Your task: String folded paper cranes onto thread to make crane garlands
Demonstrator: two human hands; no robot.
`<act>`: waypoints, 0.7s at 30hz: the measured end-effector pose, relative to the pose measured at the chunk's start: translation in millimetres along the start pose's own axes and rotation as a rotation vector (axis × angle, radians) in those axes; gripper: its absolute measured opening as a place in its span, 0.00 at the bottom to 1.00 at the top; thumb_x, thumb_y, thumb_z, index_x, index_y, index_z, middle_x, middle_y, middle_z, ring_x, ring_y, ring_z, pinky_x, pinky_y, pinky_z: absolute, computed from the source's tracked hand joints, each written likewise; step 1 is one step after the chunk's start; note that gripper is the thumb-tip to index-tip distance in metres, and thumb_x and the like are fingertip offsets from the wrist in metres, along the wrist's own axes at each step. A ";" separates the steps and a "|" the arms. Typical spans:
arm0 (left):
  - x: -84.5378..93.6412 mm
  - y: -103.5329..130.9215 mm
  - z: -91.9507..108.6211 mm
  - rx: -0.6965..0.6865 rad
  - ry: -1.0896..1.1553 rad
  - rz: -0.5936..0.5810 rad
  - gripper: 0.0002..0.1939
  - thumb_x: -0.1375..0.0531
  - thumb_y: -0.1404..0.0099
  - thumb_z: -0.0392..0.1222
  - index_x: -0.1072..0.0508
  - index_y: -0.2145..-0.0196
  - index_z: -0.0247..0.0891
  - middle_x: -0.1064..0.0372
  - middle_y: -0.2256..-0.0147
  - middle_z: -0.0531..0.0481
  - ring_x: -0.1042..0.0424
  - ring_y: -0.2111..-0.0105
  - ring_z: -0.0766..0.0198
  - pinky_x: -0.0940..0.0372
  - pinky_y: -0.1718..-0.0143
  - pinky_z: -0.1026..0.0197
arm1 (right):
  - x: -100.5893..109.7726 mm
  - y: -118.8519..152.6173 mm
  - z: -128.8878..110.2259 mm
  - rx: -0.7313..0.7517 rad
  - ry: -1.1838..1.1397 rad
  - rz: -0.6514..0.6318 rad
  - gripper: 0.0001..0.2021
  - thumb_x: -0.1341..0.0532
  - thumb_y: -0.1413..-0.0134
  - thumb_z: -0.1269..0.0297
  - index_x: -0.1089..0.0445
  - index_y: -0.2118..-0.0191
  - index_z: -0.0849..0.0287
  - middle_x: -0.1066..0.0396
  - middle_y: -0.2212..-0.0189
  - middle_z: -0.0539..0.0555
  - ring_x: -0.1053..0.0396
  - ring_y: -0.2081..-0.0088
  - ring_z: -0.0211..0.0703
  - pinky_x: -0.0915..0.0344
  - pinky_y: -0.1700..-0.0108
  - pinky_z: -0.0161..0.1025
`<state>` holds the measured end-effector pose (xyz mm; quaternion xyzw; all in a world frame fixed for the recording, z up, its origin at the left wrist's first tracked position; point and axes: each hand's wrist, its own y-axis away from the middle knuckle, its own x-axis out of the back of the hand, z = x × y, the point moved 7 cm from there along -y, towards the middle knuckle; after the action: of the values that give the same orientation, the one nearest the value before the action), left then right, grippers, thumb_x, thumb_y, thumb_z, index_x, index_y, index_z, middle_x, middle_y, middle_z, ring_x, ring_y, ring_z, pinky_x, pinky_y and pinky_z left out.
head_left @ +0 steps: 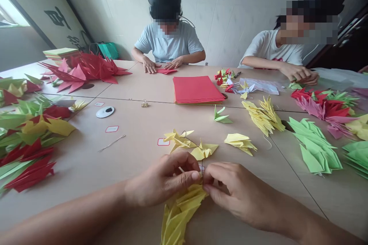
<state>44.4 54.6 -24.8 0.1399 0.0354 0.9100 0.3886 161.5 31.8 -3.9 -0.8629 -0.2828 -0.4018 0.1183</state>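
A strand of stacked yellow paper cranes [180, 214] hangs down toward the bottom edge, below both hands. My left hand [172, 178] pinches the top of this strand between thumb and fingers. Close by on the right, my right hand [232, 187] has its thumb and index finger pressed together at a thin dark thread; the exact grip is too small to make out. The thread runs up to loose yellow cranes [203, 151] just beyond the fingers. Another small yellow bundle [240, 142] lies to the right.
Red paper sheets [195, 89] are stacked mid-table. Colourful folded cranes [34, 126] pile up at left, green bundles [314, 145] at right. A binder clip [144, 103], a white disc [105, 112] and twisted wire [112, 143] lie left of centre. Two people [170, 40] sit opposite, handling paper.
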 end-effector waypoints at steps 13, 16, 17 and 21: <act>6.2 -2.5 -8.6 0.047 0.020 0.138 0.21 0.35 0.43 0.43 0.35 0.54 0.40 0.36 0.54 0.46 0.34 0.58 0.61 0.35 0.56 0.56 | -1.7 -2.9 48.3 -0.300 -0.456 0.123 0.13 0.48 0.37 0.53 0.37 0.67 0.56 0.30 0.70 0.50 0.29 0.68 0.40 0.35 0.70 0.35; 3.6 -1.3 -13.8 0.117 0.022 0.108 0.26 0.36 0.42 0.40 0.39 0.48 0.42 0.37 0.55 0.46 0.35 0.62 0.63 0.34 0.62 0.57 | 3.6 -5.8 53.4 -0.330 -0.579 0.149 0.15 0.45 0.40 0.49 0.37 0.68 0.56 0.30 0.71 0.51 0.28 0.69 0.39 0.34 0.71 0.34; 1.1 -0.9 -15.1 0.135 0.035 0.078 0.28 0.37 0.42 0.40 0.42 0.46 0.43 0.37 0.55 0.46 0.35 0.65 0.65 0.34 0.65 0.58 | 6.4 -6.7 54.3 -0.340 -0.604 0.161 0.16 0.44 0.41 0.48 0.37 0.68 0.57 0.30 0.72 0.51 0.28 0.70 0.38 0.34 0.72 0.34; -8.5 0.6 -12.2 0.096 0.153 -0.032 0.34 0.35 0.42 0.42 0.46 0.43 0.45 0.34 0.58 0.48 0.34 0.66 0.65 0.35 0.65 0.57 | 15.9 -8.1 54.4 -0.374 -0.680 0.202 0.18 0.41 0.45 0.46 0.35 0.68 0.58 0.28 0.76 0.52 0.29 0.73 0.39 0.33 0.73 0.35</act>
<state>46.2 48.5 -38.3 0.0877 0.1108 0.9091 0.3920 199.2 68.1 -27.3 -0.9768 -0.1415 -0.1241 -0.1024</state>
